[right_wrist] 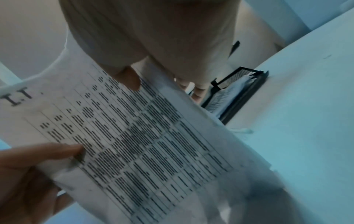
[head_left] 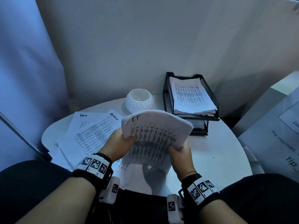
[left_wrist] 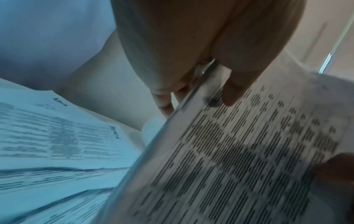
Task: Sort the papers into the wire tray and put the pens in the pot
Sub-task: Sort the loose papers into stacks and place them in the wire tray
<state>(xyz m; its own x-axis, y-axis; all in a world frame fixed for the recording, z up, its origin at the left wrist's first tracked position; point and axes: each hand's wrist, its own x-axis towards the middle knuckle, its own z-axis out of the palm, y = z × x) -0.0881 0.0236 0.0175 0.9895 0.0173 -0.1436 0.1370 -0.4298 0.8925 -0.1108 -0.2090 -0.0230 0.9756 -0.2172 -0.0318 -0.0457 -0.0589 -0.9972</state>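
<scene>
I.T. stack (head_left: pixel 155 135) in both hands, heading pointing away

"I.T." on held stack (head_left: pixel 155 136); "Admin" sheets (head_left: pixel 87 126)

Round white table (head_left: pixel 218 159) in front of me. On it: loose printed sheets (head_left: pixel 90 135) marked "Admin" fanned over the left side, white faceted pot (head_left: pixel 139 100) at the back, black wire tray (head_left: pixel 191 101) back right, touching the wall, top tier stacked with papers.
</scene>
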